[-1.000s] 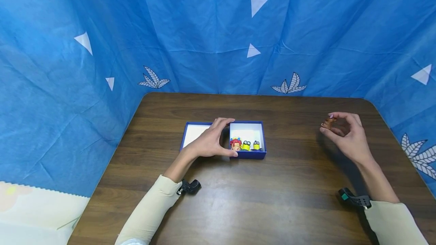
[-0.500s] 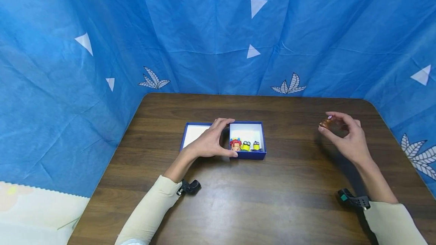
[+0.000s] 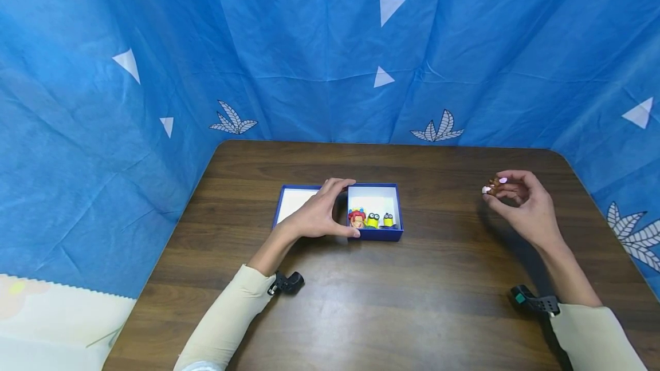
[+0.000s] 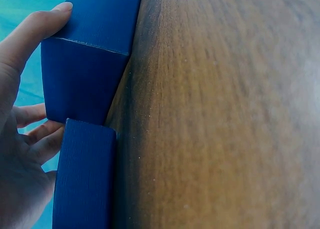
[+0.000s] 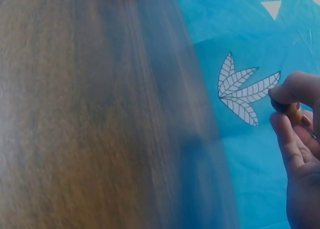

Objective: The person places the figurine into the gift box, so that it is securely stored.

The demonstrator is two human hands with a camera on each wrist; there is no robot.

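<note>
My left hand (image 3: 315, 215) grips a small blue box (image 3: 380, 235) at its left side, thumb on the front wall and fingers at the back corner. Inside the white interior, along the front wall, stand a red-hatted figurine (image 3: 357, 218) and two yellow minion figurines, one in the middle (image 3: 373, 221) and one at the right (image 3: 388, 220). Beside the box lies its blue-edged lid (image 3: 294, 204), white inside up, partly covered by the left hand. Off to the right, my right hand (image 3: 531, 213) pinches a small brown figurine (image 3: 496, 184) above the table. Its details are mostly hidden by fingers.
A dark wood table (image 3: 412, 296) lies under both arms. Behind it and at the sides hangs a blue cloth (image 3: 319, 44) with white triangles and leaf prints. At the lower left a pale cloth (image 3: 51, 325) is visible.
My right hand has turned the brown figurine between thumb and fingers, shifting slightly left. The left hand, box and lid stay where they were.
</note>
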